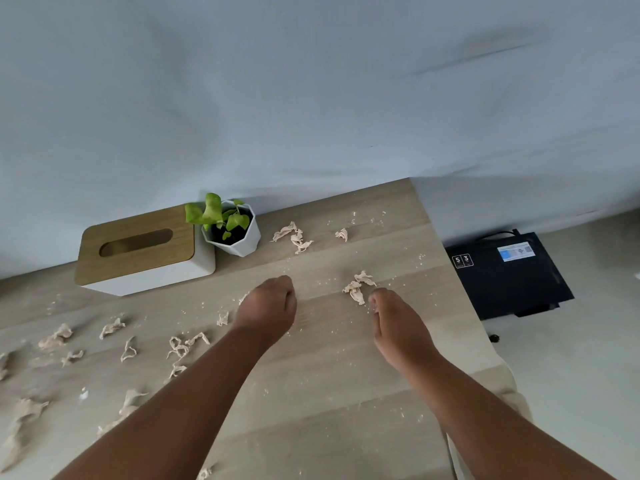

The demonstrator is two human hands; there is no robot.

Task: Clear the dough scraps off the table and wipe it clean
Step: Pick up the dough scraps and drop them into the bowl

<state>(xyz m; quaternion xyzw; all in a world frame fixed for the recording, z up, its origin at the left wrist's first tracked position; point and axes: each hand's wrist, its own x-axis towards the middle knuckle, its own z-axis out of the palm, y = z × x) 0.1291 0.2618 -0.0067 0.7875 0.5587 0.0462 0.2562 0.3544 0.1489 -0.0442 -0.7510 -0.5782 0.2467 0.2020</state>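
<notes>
Right hand (398,327), fingers straight and empty, nears dough scraps (358,287) at its 11 o'clock; left hand (266,306) curled, contents indiscernible. Risk: sweeping scatters crumbs off the table (346,393) edge.

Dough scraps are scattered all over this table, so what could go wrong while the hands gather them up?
1. The table ends just right of the right hand; the dough scraps at its fingertips might be swept off onto the black box below.
2. Scraps near the potted plant and tissue box could be missed, or the pot knocked.
3. Fine crumbs may smear rather than lift when wiped.
</notes>
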